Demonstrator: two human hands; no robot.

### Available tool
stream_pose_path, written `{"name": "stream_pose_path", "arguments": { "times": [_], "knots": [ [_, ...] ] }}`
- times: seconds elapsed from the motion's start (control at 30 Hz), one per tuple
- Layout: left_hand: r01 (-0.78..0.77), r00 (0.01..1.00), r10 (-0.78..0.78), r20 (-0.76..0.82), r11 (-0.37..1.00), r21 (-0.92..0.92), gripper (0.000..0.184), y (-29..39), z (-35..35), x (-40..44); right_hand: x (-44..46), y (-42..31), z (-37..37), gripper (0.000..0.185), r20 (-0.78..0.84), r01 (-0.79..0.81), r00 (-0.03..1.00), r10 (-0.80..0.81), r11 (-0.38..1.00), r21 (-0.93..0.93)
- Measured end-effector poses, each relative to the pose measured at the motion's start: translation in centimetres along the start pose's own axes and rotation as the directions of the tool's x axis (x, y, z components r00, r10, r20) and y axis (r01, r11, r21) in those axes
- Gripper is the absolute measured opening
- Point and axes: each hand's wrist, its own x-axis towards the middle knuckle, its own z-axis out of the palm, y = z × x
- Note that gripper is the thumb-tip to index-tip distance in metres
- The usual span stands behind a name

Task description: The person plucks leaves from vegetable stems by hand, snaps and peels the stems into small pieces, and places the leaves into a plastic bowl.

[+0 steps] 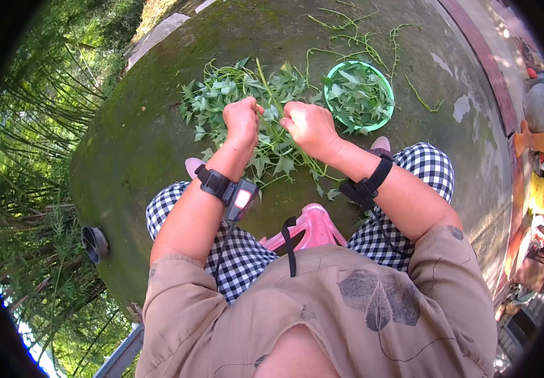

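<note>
My right hand (311, 124) is closed, its fingertips pinching a long green leafy-vine stem (264, 79) that sticks up between both hands. Just to the left, my left hand (242, 121) is also closed, fingers curled toward that stem; what it grips, if anything, is hidden. Under and beyond both hands, a heap of leafy green vines (218, 88) spreads over the ground. Right of the heap stands a round light-green basket (393, 101), filled with picked leaves (357, 94).
Bare stems (363, 43) lie scattered behind the basket on the mossy concrete (121, 164). A pink plastic stool (316, 223) shows between my knees. A dark pot-like container (94, 244) sits at the left edge, by dense greenery. Household clutter (543, 189) lines the right.
</note>
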Motion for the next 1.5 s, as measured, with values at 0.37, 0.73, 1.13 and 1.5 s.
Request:
{"name": "stream_pose_path", "arguments": {
  "times": [0.37, 0.73, 1.13, 1.5],
  "knots": [
    [-0.119, 0.993, 0.116, -0.032, 0.979, -0.163, 0.015, 4.7, -4.0, 1.3, 1.2, 4.5, -1.0, 0.027, 0.273, -0.28, 0.916, 0.295, 0.955, -0.094],
    [0.225, 0.907, -0.037, 0.419, 0.884, -0.409, 0.01, 3.7, -2.8, 0.9, 2.1, 1.5, -0.9, 0.03, 0.459, -0.432, 0.883, 0.1, 0.56, 0.707],
    [-0.873, 0.475, 0.504, 0.721, 0.164, 0.459, 0.015, 0.3, -0.9, -0.5, 1.5, 2.9, -1.3, 0.012, 0.143, 0.264, 0.961, -0.237, 0.941, -0.21],
    [-0.749, 0.661, 0.537, 0.525, 0.431, 0.503, 0.014, -1.2, 0.5, -0.7, 0.9, 2.8, -1.5, 0.008, -0.031, 0.219, 0.973, -0.229, 0.957, -0.188]
  ]
}}
